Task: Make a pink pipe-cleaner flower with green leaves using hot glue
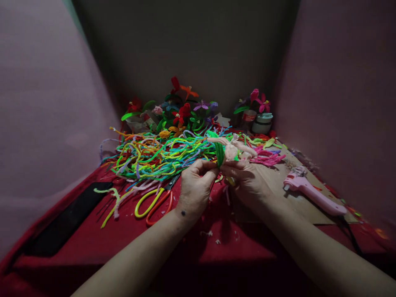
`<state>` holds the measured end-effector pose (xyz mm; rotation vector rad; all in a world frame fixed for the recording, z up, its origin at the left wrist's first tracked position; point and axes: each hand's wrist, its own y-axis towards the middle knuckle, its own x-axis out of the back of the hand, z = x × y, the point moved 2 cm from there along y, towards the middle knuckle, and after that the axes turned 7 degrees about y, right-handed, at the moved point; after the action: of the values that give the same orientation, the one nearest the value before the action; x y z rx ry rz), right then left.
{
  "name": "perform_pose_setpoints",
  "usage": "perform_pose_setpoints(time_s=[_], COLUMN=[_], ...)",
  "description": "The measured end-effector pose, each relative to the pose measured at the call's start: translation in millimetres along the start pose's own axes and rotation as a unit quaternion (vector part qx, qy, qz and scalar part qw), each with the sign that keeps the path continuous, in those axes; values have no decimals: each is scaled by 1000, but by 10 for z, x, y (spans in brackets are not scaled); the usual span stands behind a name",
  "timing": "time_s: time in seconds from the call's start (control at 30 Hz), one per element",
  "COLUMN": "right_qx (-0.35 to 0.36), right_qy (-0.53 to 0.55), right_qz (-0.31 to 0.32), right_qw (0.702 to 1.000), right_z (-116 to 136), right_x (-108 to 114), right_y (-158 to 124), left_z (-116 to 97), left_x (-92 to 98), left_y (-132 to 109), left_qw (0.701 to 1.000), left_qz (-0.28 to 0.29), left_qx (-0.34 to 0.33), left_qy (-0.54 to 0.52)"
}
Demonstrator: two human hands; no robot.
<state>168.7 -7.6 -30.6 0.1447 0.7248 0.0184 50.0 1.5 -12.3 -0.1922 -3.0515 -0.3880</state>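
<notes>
My left hand (194, 185) and my right hand (247, 179) meet at the middle of the red cloth, both pinched on a pipe-cleaner flower (230, 149). The flower has pale pink petals and a green fuzzy leaf (219, 152) that stands up between my fingertips. My left thumb and fingers press the base of the green leaf. My right fingers curl round the stem just beside them. Behind my hands lies a big heap of coloured pipe cleaners (154, 154).
Scissors (154, 200) with yellow and orange handles lie left of my left hand. A pink glue gun (312, 192) rests on brown cardboard (287, 202) at the right. Finished flowers (182, 111) and small jars (261, 121) stand at the back. A black flat object (68, 220) lies at the left.
</notes>
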Motion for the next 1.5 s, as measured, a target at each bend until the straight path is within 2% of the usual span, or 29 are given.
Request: perform_pose_setpoints(time_s=[0.3,0.53,0.7,0.87,0.97,1.1,1.3,1.4,1.5], right_qx=[-40,-21,2,44,74,58,45,64,54], right_qy=[5,24,16,-79,-144,-105,-94,-110,-113], right_qz=[-26,-26,-24,-31,-27,-5,6,30,49], right_qw=[999,999,1000,995,986,993,995,991,991], right_z=[-11,-85,-68,-10,7,-37,-37,21,39], right_x=[24,12,-43,-91,-82,-33,-39,-85,-93], right_y=[4,-22,-79,-133,-133,-99,-98,-122,-119], left_z=[18,162,159,126,118,124,133,122,100], left_x=[-40,-23,-19,-49,-40,-17,6,30,50], left_y=[-96,-79,-79,-94,-86,-60,-47,-48,-47], left_qw=[999,984,965,932,919,914,916,942,976], left_qz=[20,-7,-16,-21,-25,-16,4,0,3], left_qx=[-14,-125,-176,-243,-276,-296,-287,-230,-150], left_qy=[27,123,196,269,280,276,281,243,155])
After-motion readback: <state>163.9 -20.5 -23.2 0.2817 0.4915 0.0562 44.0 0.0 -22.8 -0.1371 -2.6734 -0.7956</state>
